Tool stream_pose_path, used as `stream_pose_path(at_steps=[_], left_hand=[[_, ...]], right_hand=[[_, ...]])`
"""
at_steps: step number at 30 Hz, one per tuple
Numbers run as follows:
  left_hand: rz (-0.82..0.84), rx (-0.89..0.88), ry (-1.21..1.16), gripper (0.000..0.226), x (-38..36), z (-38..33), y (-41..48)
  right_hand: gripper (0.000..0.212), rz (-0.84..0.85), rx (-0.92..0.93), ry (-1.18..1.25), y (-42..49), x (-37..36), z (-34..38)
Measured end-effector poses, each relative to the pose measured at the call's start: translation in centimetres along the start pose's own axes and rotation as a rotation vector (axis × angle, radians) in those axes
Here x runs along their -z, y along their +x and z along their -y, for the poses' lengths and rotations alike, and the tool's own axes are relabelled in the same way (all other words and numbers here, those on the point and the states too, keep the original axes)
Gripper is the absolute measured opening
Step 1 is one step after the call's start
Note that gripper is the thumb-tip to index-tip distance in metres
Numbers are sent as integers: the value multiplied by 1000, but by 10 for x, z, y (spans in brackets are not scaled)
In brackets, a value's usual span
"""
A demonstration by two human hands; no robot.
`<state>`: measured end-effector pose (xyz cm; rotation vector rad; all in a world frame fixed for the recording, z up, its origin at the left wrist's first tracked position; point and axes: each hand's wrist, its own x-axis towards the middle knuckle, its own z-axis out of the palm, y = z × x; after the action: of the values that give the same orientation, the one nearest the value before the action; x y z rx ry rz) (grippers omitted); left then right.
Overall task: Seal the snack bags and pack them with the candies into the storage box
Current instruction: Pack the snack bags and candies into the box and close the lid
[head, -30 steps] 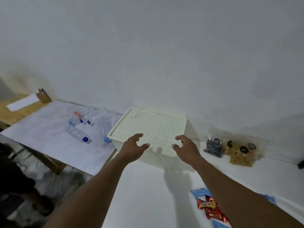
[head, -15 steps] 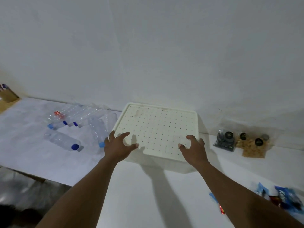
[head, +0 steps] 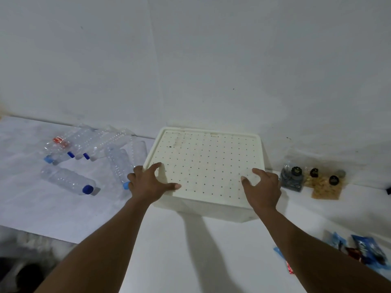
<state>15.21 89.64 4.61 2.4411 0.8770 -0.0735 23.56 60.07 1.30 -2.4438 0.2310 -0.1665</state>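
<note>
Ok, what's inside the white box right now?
Can't tell: the lid covers the box, with the left hand and right hand gripping its near corners.

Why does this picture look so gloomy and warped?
Head view: dim, bluish light; forearm shadows streak the white table below the storage box lid; the wide-angle lens bows the table's back edge; bottom-left corner is blurred; candies at right look soft.
</note>
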Motion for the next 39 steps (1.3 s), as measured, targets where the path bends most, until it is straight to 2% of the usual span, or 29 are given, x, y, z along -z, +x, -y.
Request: stream_pose_path(at_steps=[7,12,20,29,39], left_hand=[[-93,-71,-54,109,27,-1,-20],[-117,-81,-52,121,37,8,-59],[-134,-118,-8,105,21,29,-169],[-73,-66,61,102,-26,89,-289],[45,76,87,106,-59,158,-328]], right_hand=[[46,-31,64,136,-14,30,12],[45,-37,101,159,-46,61,5],[46,-18,107,178,-129,105,-61],[42,49,47,118,-242,120,-147],[43,217,-20,-18,-304,96,-171]])
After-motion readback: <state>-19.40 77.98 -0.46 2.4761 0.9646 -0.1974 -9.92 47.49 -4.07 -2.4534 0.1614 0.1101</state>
